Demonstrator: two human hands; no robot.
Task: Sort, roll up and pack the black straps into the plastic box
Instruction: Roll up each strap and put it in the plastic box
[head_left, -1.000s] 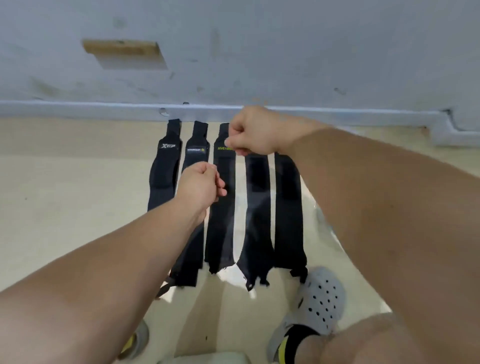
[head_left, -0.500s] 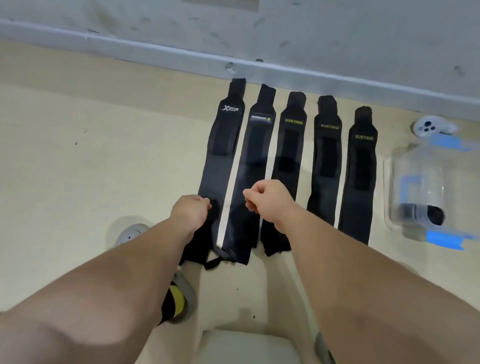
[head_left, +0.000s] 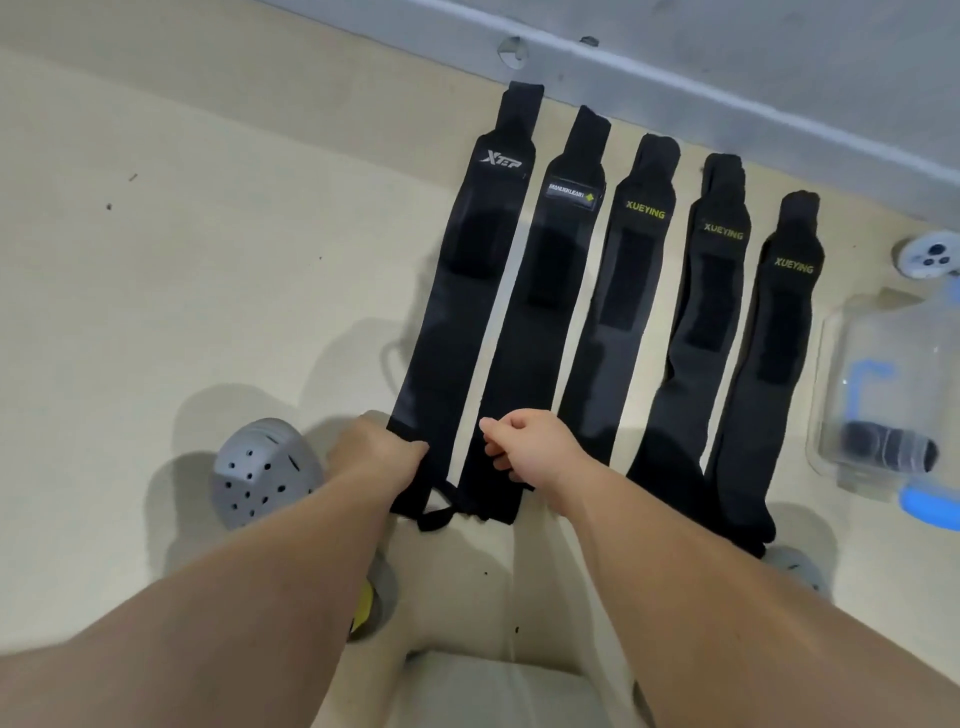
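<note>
The person's left hand (head_left: 382, 452) sits at the near end of the XTEP strap (head_left: 467, 312), fingers curled down over its left edge in what looks like a grip on the fabric. Just beside it, the right hand (head_left: 530, 449) hovers over the near end of the second strap (head_left: 540, 338), thumb against curled forefinger. Whether it pinches cloth cannot be told.

Both straps lie flat on the floor (head_left: 182, 260), parallel and a little apart, with a thin loop (head_left: 434, 517) trailing from the near end. They look like light, limp woven bands with no stiffness of their own, so a roll probably has to start tight at this near end, with both hands across the width to stop it skewing.

Further right lie three XUEYING straps (head_left: 696, 338). The darker patches near their far ends look like hook-and-loop, likely to catch and fasten a finished roll. Beyond them the plastic box (head_left: 852, 332) holds one rolled strap (head_left: 888, 451).
</note>
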